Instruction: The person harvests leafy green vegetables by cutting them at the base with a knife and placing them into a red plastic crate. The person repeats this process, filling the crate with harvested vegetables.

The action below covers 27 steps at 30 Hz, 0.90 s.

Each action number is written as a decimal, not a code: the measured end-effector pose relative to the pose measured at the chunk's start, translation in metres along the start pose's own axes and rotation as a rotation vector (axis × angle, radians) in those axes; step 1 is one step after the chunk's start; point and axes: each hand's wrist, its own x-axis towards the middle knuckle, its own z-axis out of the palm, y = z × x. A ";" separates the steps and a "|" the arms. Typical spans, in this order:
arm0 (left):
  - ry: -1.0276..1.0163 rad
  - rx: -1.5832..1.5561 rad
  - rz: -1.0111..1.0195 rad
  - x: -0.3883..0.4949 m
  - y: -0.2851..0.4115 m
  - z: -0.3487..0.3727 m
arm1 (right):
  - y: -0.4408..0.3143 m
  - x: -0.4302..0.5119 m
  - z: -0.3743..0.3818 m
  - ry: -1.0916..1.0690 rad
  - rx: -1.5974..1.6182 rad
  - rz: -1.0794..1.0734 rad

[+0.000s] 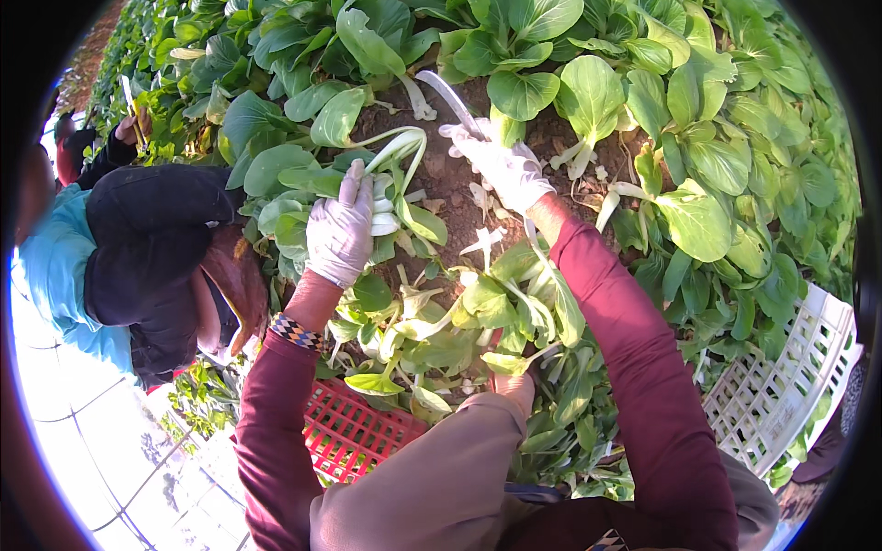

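My left hand (340,231), in a thin white glove, grips a bok choy (383,215) with its pale stems at the fingertips and its leaves to the left. The fingers lie straight along the plant and the thumb is hidden. My right hand (499,162), gloved too, is closed around a curved harvesting knife (448,100). The handle is hidden in the palm and the blade points up and to the left, over bare soil (441,172). Cut and yellowing leaves (489,303) lie on the ground between my forearms.
A red plastic crate (362,430) stands by my left knee, and a white slatted crate (772,386) at the right. Standing bok choy (592,96) grows ahead and to the right. Another person (158,241) crouches close on the left, near a wire grid (72,413).
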 end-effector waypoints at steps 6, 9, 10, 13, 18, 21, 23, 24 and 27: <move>0.075 -0.043 0.092 -0.015 0.028 -0.044 | -0.061 -0.012 -0.002 -0.234 -0.006 -0.064; 0.046 -0.102 0.091 -0.023 0.037 -0.055 | -0.067 -0.029 0.000 -0.184 0.107 -0.034; 0.067 -0.111 0.106 -0.025 0.038 -0.057 | -0.067 -0.035 0.000 -0.168 0.223 0.030; -0.013 -0.103 0.036 -0.032 0.047 -0.065 | -0.066 -0.045 0.012 0.056 0.505 -0.071; -0.022 -0.810 -0.181 -0.036 0.061 -0.080 | -0.054 -0.040 0.014 0.239 0.701 -0.008; -0.208 -1.363 -0.448 -0.041 0.060 -0.087 | -0.041 -0.037 -0.011 0.350 -0.270 0.016; -0.450 -1.486 -0.544 -0.045 0.053 -0.091 | -0.035 -0.047 -0.024 0.286 -0.536 -0.032; -0.427 -1.642 -0.595 -0.051 0.055 -0.091 | -0.035 -0.053 -0.028 0.249 -0.517 -0.120; -0.478 -1.941 -0.743 -0.057 0.053 -0.090 | -0.042 -0.075 -0.025 0.136 -0.147 -0.116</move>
